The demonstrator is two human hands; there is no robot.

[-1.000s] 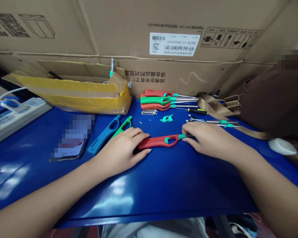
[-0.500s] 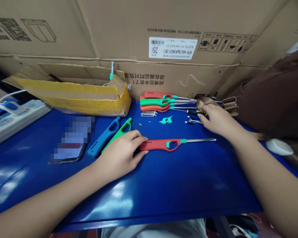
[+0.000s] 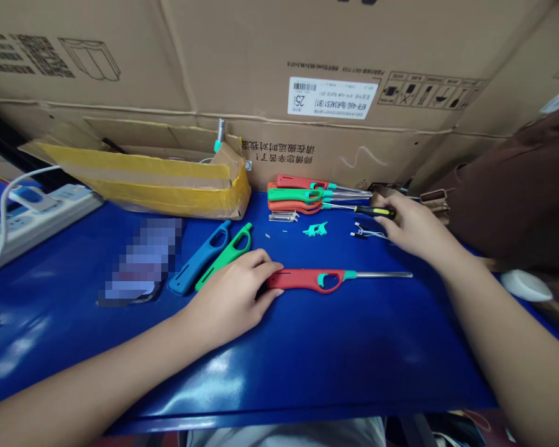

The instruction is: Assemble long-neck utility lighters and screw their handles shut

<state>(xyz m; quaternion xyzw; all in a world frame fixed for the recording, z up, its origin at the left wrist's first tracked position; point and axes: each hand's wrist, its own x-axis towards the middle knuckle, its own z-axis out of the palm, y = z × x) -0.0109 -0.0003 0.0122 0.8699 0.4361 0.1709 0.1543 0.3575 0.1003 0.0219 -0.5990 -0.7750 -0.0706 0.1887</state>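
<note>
My left hand point(image 3: 235, 295) is closed on the handle end of a red long-nosed gas lighter point(image 3: 302, 279), which lies on the blue table with its metal tube pointing right. My right hand point(image 3: 414, 226) pinches the black and yellow handle of a screwdriver point(image 3: 375, 212) between thumb and fingers. The screwdriver's shaft points left, beside a stack of red, green and orange lighters point(image 3: 295, 195). Below the stack lie a clear part point(image 3: 283, 216), a turquoise plastic piece point(image 3: 315, 230) and small wired parts point(image 3: 370, 233). Blue point(image 3: 200, 257) and green point(image 3: 226, 254) handle shells rest beside my left hand.
A yellow-taped cardboard box point(image 3: 144, 180) stands at back left, before a large carton point(image 3: 214, 62). A phone with a blurred screen point(image 3: 142, 261) and a white power strip point(image 3: 41, 217) lie at left. A white rounded object point(image 3: 525, 285) sits at right.
My right hand has closed around the screwdriver handle and more of the handle shows. My left hand still holds the red lighter. The whole view has shifted slightly.
</note>
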